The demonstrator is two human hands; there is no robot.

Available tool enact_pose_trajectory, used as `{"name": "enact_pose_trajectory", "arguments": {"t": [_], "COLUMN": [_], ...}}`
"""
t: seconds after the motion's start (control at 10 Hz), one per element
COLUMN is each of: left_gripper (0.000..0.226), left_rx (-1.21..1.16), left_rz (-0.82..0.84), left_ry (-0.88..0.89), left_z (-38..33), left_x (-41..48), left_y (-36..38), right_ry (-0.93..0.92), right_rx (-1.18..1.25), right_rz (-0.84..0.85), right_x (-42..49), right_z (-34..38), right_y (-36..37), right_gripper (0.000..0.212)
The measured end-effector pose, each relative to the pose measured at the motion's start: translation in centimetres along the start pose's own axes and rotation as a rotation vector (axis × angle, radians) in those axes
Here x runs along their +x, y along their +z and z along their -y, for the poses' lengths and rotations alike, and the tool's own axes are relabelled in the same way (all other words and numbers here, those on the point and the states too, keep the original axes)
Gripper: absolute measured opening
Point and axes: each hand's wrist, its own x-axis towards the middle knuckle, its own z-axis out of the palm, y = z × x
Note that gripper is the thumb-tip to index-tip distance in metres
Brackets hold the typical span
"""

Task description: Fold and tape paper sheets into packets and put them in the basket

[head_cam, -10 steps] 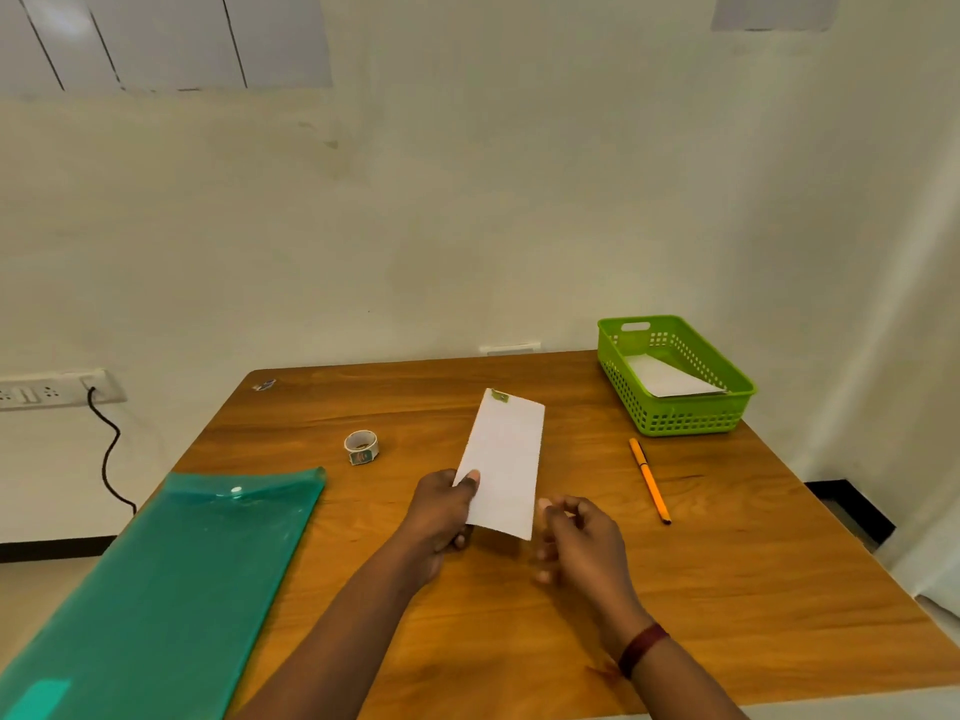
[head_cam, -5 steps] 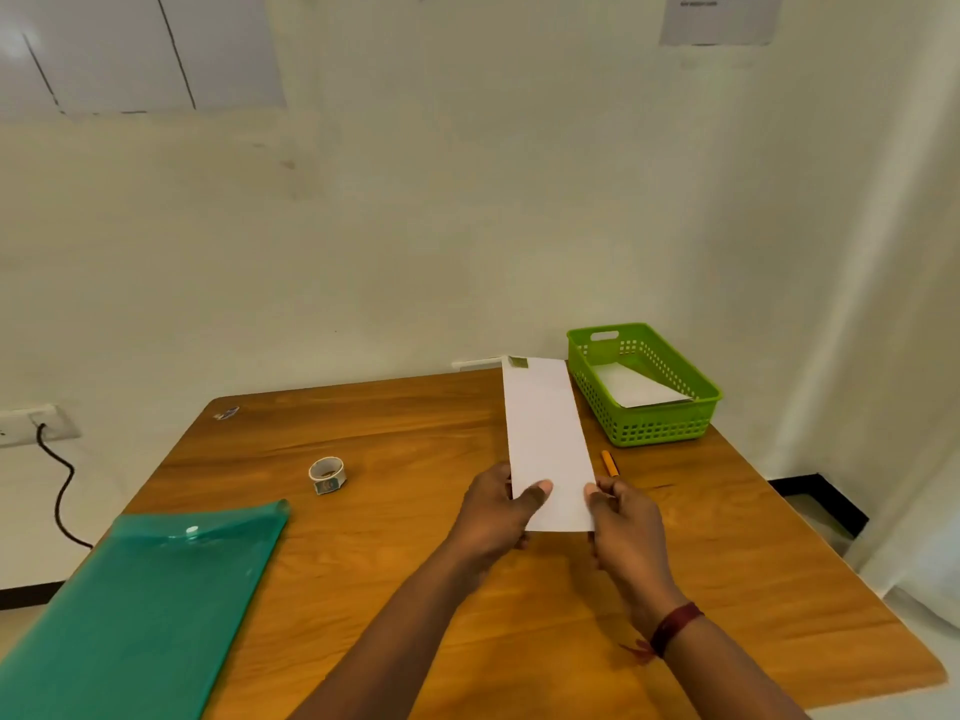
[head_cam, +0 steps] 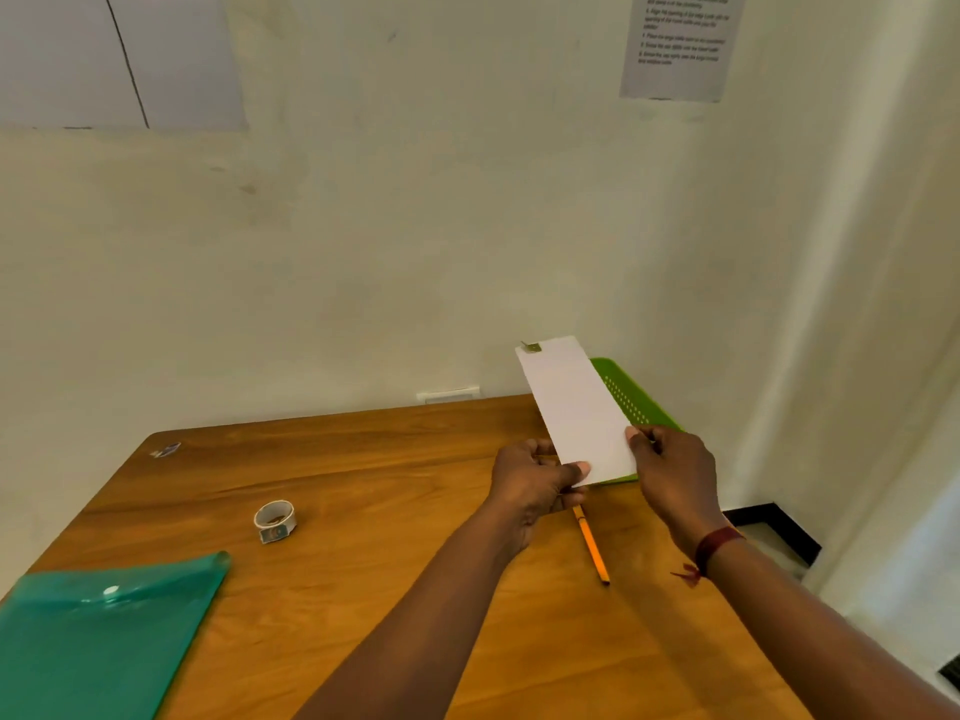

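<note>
A long white folded paper packet [head_cam: 574, 407], with a small piece of tape at its far left corner, is held up in the air over the green basket [head_cam: 636, 394]. My left hand [head_cam: 532, 483] pinches its near left corner and my right hand [head_cam: 672, 472] grips its near right edge. The packet hides most of the basket, and only the basket's right wall and a strip of its near rim show. The basket stands at the table's far right corner.
A roll of tape [head_cam: 274, 519] lies left of centre on the wooden table [head_cam: 363, 511]. An orange pencil [head_cam: 591, 544] lies below my hands. A teal plastic folder [head_cam: 98, 636] covers the near left corner. The wall is close behind, and the table's right edge drops to the floor.
Both hands carried the packet up and to the right, from the table's middle to over the basket. My right hand, empty a second ago, now grips the packet too.
</note>
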Motion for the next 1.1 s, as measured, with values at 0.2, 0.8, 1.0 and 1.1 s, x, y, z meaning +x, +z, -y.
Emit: {"name": "enact_pose_trajectory", "arguments": {"t": [0.2, 0.8, 1.0, 1.1], "left_gripper": [0.043, 0.059, 0.044, 0.041], "left_rx": [0.033, 0.348, 0.595, 0.698], "left_rz": [0.045, -0.209, -0.235, -0.292], "left_ry": [-0.043, 0.145, 0.305, 0.354], "left_z": [-1.5, 2.4, 2.5, 1.9], "left_x": [4.5, 10.5, 9.6, 8.2], "left_y": [4.1, 6.7, 5.0, 3.6], "right_ry": [0.092, 0.178, 0.001, -0.105], "right_rx": [-0.041, -0.220, -0.493, -0.607], "right_rz": [-0.015, 0.113, 0.067, 0.016], "right_x": [6.0, 11.5, 10.4, 9.1], "right_z": [-1.9, -5.4, -5.8, -5.2], "right_y": [-0.8, 1.0, 1.3, 1.9], "right_gripper": [0.033, 0.064, 0.047, 0.042]}}
